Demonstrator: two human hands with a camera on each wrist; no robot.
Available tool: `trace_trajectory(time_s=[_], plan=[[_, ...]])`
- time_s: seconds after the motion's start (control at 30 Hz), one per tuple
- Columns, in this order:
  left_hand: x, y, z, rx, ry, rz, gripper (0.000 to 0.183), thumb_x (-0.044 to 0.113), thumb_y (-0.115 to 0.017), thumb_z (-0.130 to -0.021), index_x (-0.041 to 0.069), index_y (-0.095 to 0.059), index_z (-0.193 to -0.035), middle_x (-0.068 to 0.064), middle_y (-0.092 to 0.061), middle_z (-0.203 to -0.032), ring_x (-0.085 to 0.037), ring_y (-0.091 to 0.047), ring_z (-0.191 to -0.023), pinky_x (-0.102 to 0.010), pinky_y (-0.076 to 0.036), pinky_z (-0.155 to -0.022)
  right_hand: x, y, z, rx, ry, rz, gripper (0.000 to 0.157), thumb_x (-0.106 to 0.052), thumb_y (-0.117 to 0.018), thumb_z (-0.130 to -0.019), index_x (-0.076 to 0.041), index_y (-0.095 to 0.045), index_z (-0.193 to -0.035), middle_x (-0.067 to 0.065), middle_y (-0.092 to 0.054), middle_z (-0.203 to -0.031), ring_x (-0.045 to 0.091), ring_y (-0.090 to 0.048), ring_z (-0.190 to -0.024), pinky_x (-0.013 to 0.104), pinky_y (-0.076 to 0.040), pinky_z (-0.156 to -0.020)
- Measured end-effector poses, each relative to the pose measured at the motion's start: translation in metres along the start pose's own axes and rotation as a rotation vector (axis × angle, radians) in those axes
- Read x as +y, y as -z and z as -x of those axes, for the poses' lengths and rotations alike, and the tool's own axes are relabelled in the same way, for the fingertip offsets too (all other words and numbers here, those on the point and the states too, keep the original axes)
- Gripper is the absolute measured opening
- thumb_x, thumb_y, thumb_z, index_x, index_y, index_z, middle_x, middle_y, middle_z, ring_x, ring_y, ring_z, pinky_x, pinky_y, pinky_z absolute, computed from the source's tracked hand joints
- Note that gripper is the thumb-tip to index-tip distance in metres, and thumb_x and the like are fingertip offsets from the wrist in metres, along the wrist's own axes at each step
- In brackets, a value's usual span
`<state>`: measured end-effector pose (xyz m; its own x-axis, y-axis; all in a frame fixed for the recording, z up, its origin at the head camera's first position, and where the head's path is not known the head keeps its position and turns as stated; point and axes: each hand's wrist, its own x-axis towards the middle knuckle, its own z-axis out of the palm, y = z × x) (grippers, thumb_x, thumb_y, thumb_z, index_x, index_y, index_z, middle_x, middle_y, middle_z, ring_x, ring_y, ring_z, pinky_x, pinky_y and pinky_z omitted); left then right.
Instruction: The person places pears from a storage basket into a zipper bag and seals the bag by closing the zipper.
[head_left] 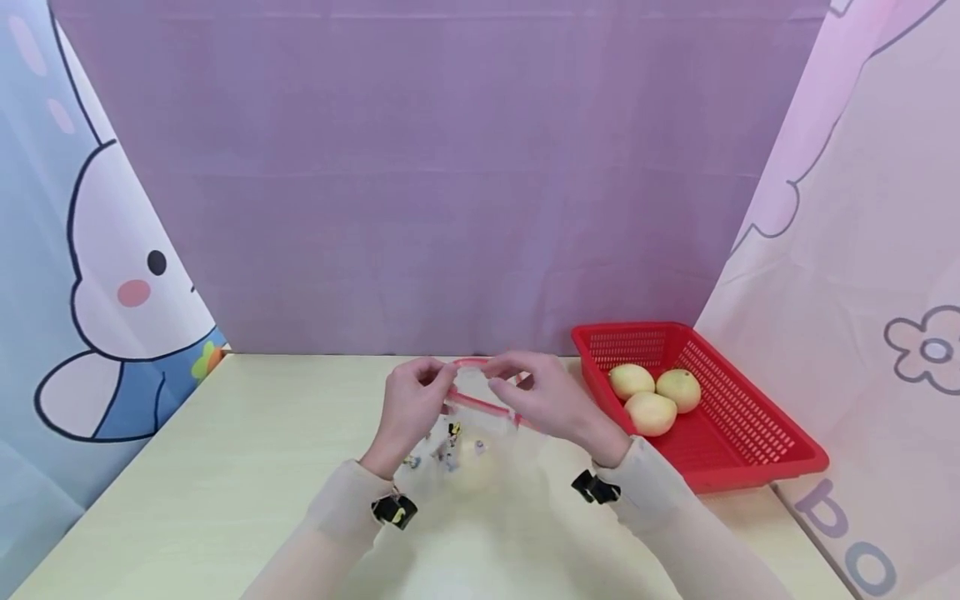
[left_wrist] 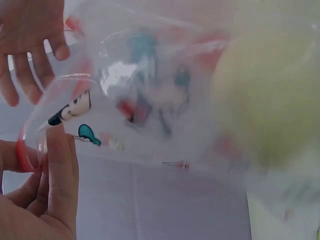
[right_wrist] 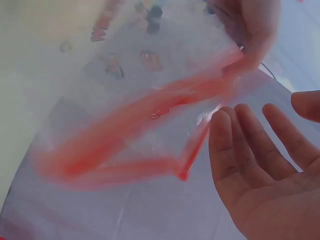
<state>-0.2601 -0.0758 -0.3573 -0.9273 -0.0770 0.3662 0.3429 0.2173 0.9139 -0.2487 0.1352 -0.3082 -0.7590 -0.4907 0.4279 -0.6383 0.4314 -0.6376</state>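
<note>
A clear plastic zip bag with cartoon prints and a red rim hangs mouth up over the table. My left hand pinches its red rim between thumb and fingers, plain in the left wrist view. Opposite it, my right hand is at the other side of the open mouth. Its fingers look apart and nearly straight in the right wrist view, with fingertips by the red edge; whether they touch it I cannot tell. Inside the bag sits a round yellow-green fruit, perhaps a pear, blurred through the plastic.
At the right stands a red plastic basket with perforated sides. Three pale yellow fruits lie in its left part. Under the hands is a light wooden table. A purple cloth hangs behind, with printed curtains on both sides.
</note>
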Motion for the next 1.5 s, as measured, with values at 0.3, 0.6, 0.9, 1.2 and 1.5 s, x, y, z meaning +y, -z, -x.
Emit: trace_trajectory(time_s=[0.3, 0.6, 0.9, 1.2, 1.5], plan=[[0.001, 0.002, 0.0, -0.001, 0.003, 0.0, 0.018, 0.017, -0.066, -0.1, 0.001, -0.074, -0.096, -0.01, -0.068, -0.076, -0.021, -0.066, -0.061, -0.03, -0.061, -0.057, -0.003, 0.015, -0.002, 0.032, 0.015, 0.035, 0.02, -0.014, -0.067, -0.097, -0.009, -0.075, -0.115, 0.001, -0.074, -0.109, 0.016, -0.068, -0.096, 0.039, -0.06, -0.083], [0.0, 0.003, 0.0, -0.016, 0.018, -0.012, 0.016, 0.017, -0.066, -0.1, 0.003, -0.074, -0.097, -0.01, -0.068, -0.076, -0.022, -0.066, -0.063, -0.029, -0.061, -0.057, -0.004, 0.023, -0.005, -0.033, -0.021, 0.104, 0.024, -0.017, -0.068, -0.096, -0.009, -0.073, -0.118, 0.001, -0.073, -0.112, 0.016, -0.067, -0.099, 0.034, -0.058, -0.083], [0.003, 0.004, 0.0, -0.04, 0.018, 0.0, 0.02, 0.016, -0.065, -0.1, -0.003, -0.074, -0.098, -0.011, -0.068, -0.078, -0.021, -0.066, -0.062, -0.03, -0.062, -0.057, 0.005, 0.029, -0.004, -0.035, -0.031, 0.21, 0.029, -0.018, -0.067, -0.095, -0.006, -0.072, -0.121, 0.007, -0.071, -0.116, 0.023, -0.065, -0.105, 0.04, -0.058, -0.088], [0.002, 0.004, 0.0, -0.04, 0.031, -0.002, 0.019, 0.015, -0.065, -0.1, -0.002, -0.074, -0.097, -0.012, -0.068, -0.079, -0.021, -0.065, -0.063, -0.03, -0.062, -0.057, 0.013, 0.036, 0.0, -0.068, -0.084, 0.394, 0.039, -0.028, -0.07, -0.093, -0.011, -0.068, -0.128, 0.007, -0.067, -0.126, 0.027, -0.062, -0.113, 0.051, -0.055, -0.094], [0.002, 0.004, 0.002, -0.041, 0.016, -0.029, 0.018, 0.016, -0.065, -0.1, 0.001, -0.074, -0.094, -0.01, -0.067, -0.077, -0.021, -0.064, -0.06, -0.031, -0.06, -0.054, 0.027, 0.045, 0.001, -0.107, -0.14, 0.553, 0.052, -0.034, -0.076, -0.088, -0.014, -0.064, -0.135, 0.007, -0.063, -0.131, 0.028, -0.059, -0.118, 0.054, -0.055, -0.096]])
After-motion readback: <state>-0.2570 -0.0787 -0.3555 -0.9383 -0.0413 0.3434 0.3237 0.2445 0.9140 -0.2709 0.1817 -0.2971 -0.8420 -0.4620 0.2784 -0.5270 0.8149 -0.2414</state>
